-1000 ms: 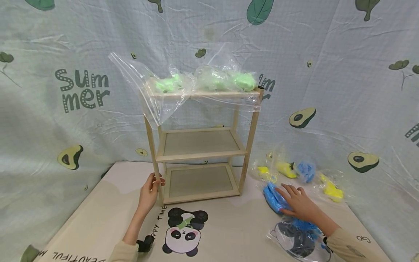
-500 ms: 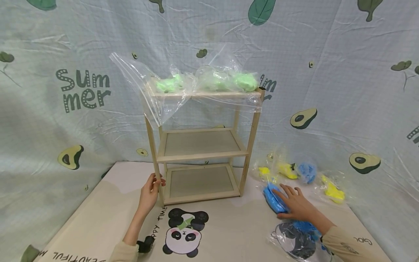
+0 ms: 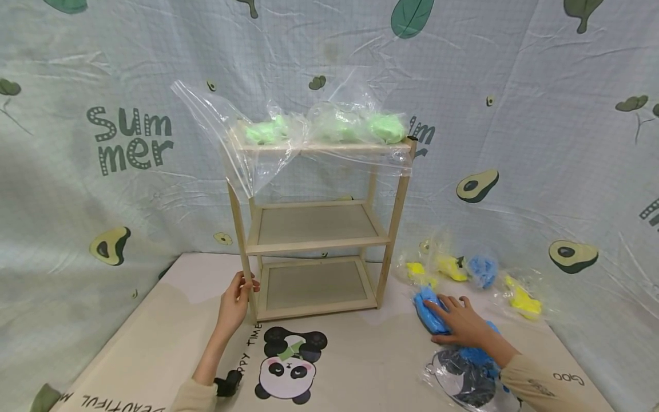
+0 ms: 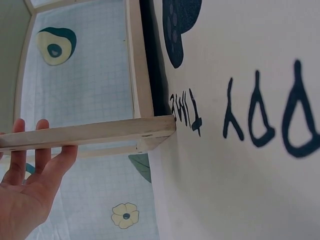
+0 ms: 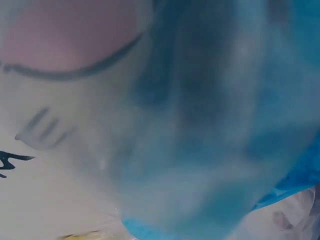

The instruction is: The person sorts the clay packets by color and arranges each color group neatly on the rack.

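Note:
A small three-tier wooden shelf [image 3: 316, 247] stands on the mat. My left hand [image 3: 237, 300] grips its front left post; in the left wrist view the fingers and thumb bend around that post [image 4: 90, 134]. My right hand [image 3: 463, 323] lies over a blue plastic packet [image 3: 428, 312], its fingers bent over the top and the thumb at the near end. Under my right wrist is a clear bag with blue contents [image 3: 476, 356]. Blurred blue plastic [image 5: 210, 150] fills much of the right wrist view, hiding the fingers there.
Clear zip bags with light-green contents [image 3: 386, 128] sit on the top tier, one hanging over the front left corner. Behind my right hand lie bags with yellow contents [image 3: 525, 300] and one with blue [image 3: 482, 270]. A printed curtain [image 3: 515, 143] hangs behind.
My right hand has shifted slightly left over the blue packet, its fingers drawn closer around it. The left hand keeps its grip on the post, and the shelf has stayed put.

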`<action>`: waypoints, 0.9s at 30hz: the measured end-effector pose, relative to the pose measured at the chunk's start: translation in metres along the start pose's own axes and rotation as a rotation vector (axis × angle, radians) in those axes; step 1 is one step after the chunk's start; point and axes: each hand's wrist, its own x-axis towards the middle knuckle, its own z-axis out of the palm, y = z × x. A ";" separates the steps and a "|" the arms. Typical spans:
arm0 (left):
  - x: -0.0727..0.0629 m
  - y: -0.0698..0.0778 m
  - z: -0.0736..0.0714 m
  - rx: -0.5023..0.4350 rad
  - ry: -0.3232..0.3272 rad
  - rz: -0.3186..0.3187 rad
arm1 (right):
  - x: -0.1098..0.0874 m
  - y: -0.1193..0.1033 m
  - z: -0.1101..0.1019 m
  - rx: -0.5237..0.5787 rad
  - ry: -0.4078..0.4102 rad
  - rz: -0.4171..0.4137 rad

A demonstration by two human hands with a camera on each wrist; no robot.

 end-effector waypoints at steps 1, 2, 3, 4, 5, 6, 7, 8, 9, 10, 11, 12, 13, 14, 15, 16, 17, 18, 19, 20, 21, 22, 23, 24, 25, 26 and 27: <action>0.000 -0.001 0.000 0.005 -0.001 0.001 | 0.000 0.000 0.000 -0.001 -0.001 0.003; 0.000 -0.002 0.001 0.007 0.001 0.004 | 0.000 0.000 0.000 -0.001 -0.006 0.007; 0.000 -0.002 0.001 0.009 0.002 0.008 | 0.000 0.000 0.000 0.002 -0.015 0.013; 0.000 -0.002 0.001 0.010 0.004 0.010 | 0.000 -0.001 0.000 0.003 -0.021 0.017; 0.000 -0.002 0.001 0.010 0.004 0.013 | 0.000 -0.001 0.000 0.005 -0.027 0.023; 0.000 -0.003 0.001 0.011 0.006 0.013 | 0.000 -0.001 0.000 0.007 -0.032 0.027; 0.000 -0.003 0.001 0.011 0.007 0.012 | 0.000 -0.001 0.000 0.006 -0.032 0.029; 0.000 -0.003 0.001 0.012 0.008 0.010 | 0.001 -0.002 0.001 0.004 -0.032 0.030; 0.000 -0.002 0.001 0.011 0.009 0.009 | 0.001 -0.002 0.001 0.000 -0.027 0.028; 0.000 -0.001 0.001 0.011 0.010 0.006 | 0.001 -0.002 0.001 -0.002 -0.018 0.024; 0.000 -0.001 0.001 0.013 0.010 0.005 | 0.001 -0.003 0.001 -0.006 -0.007 0.020; 0.000 -0.001 0.001 0.016 0.011 0.002 | 0.001 -0.003 0.001 -0.009 0.000 0.015; 0.000 0.000 0.001 0.018 0.010 0.001 | 0.001 -0.003 0.000 -0.014 0.011 0.010; 0.000 0.000 0.001 0.018 0.009 0.001 | 0.001 -0.004 -0.001 -0.013 0.017 0.007; 0.000 0.001 0.000 0.018 0.009 0.002 | 0.001 -0.005 -0.001 -0.013 0.023 0.003; 0.000 0.001 0.000 0.016 0.008 0.002 | 0.001 -0.005 -0.002 -0.014 0.025 0.002; 0.000 0.001 0.000 0.014 0.008 0.002 | 0.002 -0.006 -0.002 -0.014 0.026 0.003; 0.000 0.001 0.000 0.011 0.009 0.002 | 0.002 -0.006 -0.002 -0.014 0.023 0.003; -0.001 0.001 0.000 0.007 0.009 0.002 | 0.002 -0.006 -0.003 -0.009 0.020 0.005; -0.001 0.001 0.000 0.004 0.010 0.003 | 0.002 -0.006 -0.003 -0.002 0.016 0.009; -0.001 0.001 0.000 0.006 0.011 0.004 | 0.003 -0.007 -0.003 0.003 0.012 0.010; -0.001 0.001 0.000 0.007 0.011 0.005 | 0.003 -0.007 -0.004 0.012 0.006 0.011; -0.001 0.001 0.000 0.010 0.012 0.005 | 0.004 -0.007 -0.005 0.023 0.000 0.012; -0.001 0.001 0.000 0.013 0.013 0.008 | 0.004 -0.007 -0.005 0.033 -0.006 0.014; -0.001 0.001 0.000 0.015 0.014 0.008 | 0.004 -0.007 -0.005 0.043 -0.012 0.017; -0.001 0.001 0.001 0.018 0.016 0.011 | 0.004 -0.007 -0.006 0.050 -0.018 0.018; -0.001 0.000 0.001 0.020 0.018 0.014 | 0.004 -0.007 -0.006 0.053 -0.022 0.017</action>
